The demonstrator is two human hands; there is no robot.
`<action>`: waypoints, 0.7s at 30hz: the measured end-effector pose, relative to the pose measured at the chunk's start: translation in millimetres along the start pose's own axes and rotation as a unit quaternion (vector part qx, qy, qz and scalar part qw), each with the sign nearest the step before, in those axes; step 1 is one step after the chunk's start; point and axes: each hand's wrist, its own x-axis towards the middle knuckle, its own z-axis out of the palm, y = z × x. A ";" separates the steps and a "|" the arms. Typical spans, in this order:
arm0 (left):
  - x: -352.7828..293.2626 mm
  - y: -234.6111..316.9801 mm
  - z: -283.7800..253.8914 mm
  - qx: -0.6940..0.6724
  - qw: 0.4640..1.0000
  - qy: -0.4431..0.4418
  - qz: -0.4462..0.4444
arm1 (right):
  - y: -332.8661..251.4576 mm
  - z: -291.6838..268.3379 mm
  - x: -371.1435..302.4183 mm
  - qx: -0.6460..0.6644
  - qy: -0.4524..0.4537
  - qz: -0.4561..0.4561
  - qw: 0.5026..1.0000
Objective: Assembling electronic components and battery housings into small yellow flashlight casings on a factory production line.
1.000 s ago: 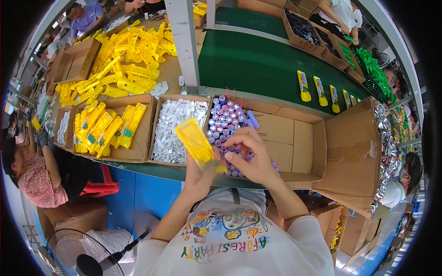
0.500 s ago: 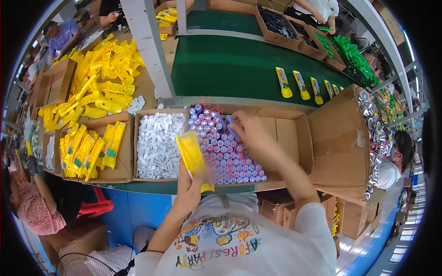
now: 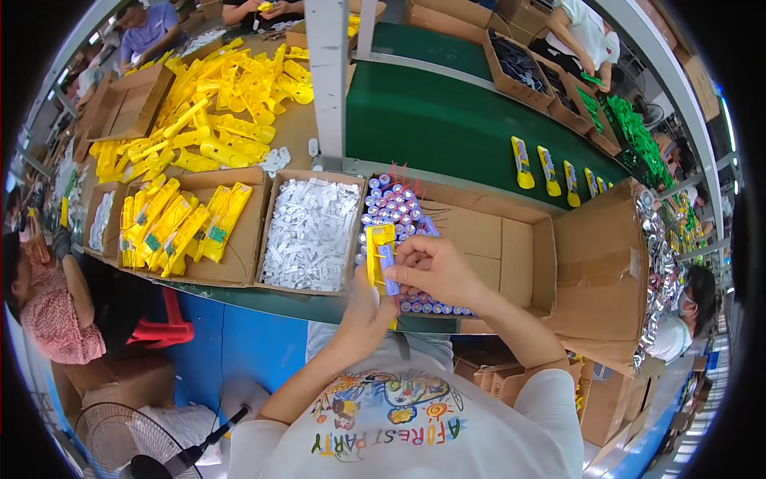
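Observation:
My left hand [image 3: 365,314] is closed round a yellow plastic casing [image 3: 375,237], held upright with its hollow side showing. My right hand [image 3: 437,270] pinches a purple cylindrical battery [image 3: 388,267] against the casing's right side; whether it is seated inside I cannot tell. Both hands are above a cardboard box of purple batteries [image 3: 394,201], stacked with their ends up and thin red wires showing among them. Just left of it is a box of small white plastic parts [image 3: 311,231]. Farther left, a box holds yellow casings with small green boards [image 3: 185,227].
A big heap of yellow casings [image 3: 231,92] covers the table at the far left. Behind a metal post [image 3: 328,88], finished-looking yellow pieces [image 3: 523,164] lie in a row on the green belt [image 3: 431,104]. A tall cardboard box [image 3: 594,259] stands at the right. Other people work around.
My right hand has brought a battery from the box over to the casing. The left hand has turned the casing so its hollow side shows. The view has shifted left.

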 end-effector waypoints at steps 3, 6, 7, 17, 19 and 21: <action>-5.0 10.0 -7.3 0.033 0.999 0.019 0.031 | -4.5 13.9 11.1 0.043 -0.006 0.011 0.999; -5.9 12.3 -24.3 -0.015 0.998 0.040 -0.035 | -4.1 29.3 41.5 0.039 -0.008 -0.033 0.999; -8.5 3.2 -32.1 -0.111 0.990 0.088 0.001 | -13.3 28.7 63.6 0.040 -0.086 -0.021 0.995; -43.7 3.3 -70.6 -0.291 0.924 0.246 0.021 | -8.0 40.6 125.7 -0.419 -0.113 -0.345 0.832; -47.0 0.3 -63.1 -0.298 0.937 0.182 0.018 | -4.5 34.3 120.1 -0.359 -0.060 -0.390 0.846; -48.0 -1.9 -58.9 -0.301 0.944 0.132 0.009 | -8.7 30.1 111.8 -0.303 -0.044 -0.345 0.887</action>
